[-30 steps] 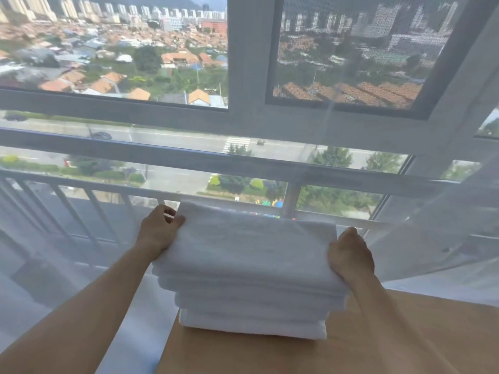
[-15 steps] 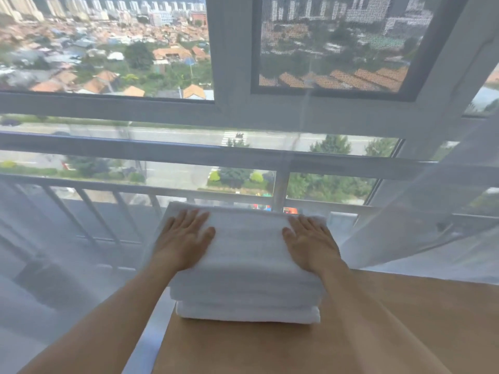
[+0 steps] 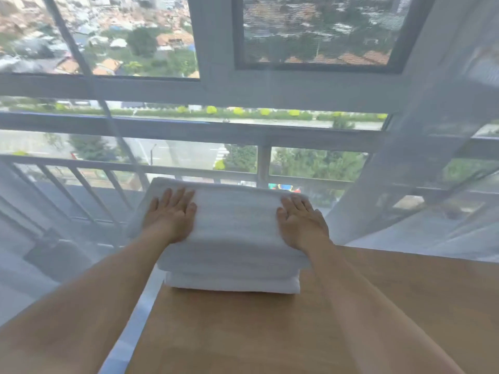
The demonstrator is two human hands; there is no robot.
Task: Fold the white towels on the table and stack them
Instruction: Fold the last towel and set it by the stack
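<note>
Leftmost, a sheer white curtain (image 3: 40,238) hangs in front of the window, and the bars of a white balcony railing (image 3: 81,184) show through it. Next comes the left hand (image 3: 170,214), lying palm down on the left part of the top towel; its fingers (image 3: 175,197) are straight and close together, pointing away from the person, and they curl round nothing. The bare forearm behind it runs down to the lower left corner.

Under both palms sits the stack of folded white towels (image 3: 235,238), piled at the far left corner of the light wooden surface (image 3: 270,333), close against the curtain and the window. The upper towels spread wider than the lowest one, so the pile overhangs its base on the left and at the front. How many towels it holds cannot be counted with certainty, because motion blur smears the layers.

On the right part of the top towel rests the right hand (image 3: 302,222), also flat, its fingers (image 3: 295,205) extended and slightly spread, gripping nothing. Its forearm reaches back to the lower right.

Beyond the stack, the grey window frame (image 3: 216,87) crosses the view, with a road, trees and rooftops far below. Farther right, another sheer curtain panel (image 3: 432,157) slants down toward the far edge of the surface.
</note>
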